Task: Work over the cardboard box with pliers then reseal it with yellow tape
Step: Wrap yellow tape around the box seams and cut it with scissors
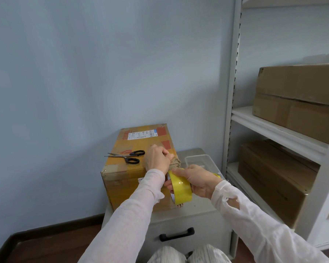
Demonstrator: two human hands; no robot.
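A worn cardboard box point(122, 179) with yellow tape strips and a white shipping label stands on a low grey cabinet point(190, 215). My left hand point(157, 158) rests on the box's near right top corner, fingers curled and pressing or pinching the tape end there. My right hand point(198, 180) grips a roll of yellow tape point(180, 188) just off that corner, in front of the box's right side. Black-handled scissors point(129, 156) lie on the box top, left of my left hand. No pliers are in view.
A clear plastic container point(199, 160) sits on the cabinet right of the box. The cabinet has a black drawer handle point(177, 234). White shelving point(273, 128) on the right holds large brown boxes point(300, 95). A pale blue wall stands behind; my knees show at the bottom.
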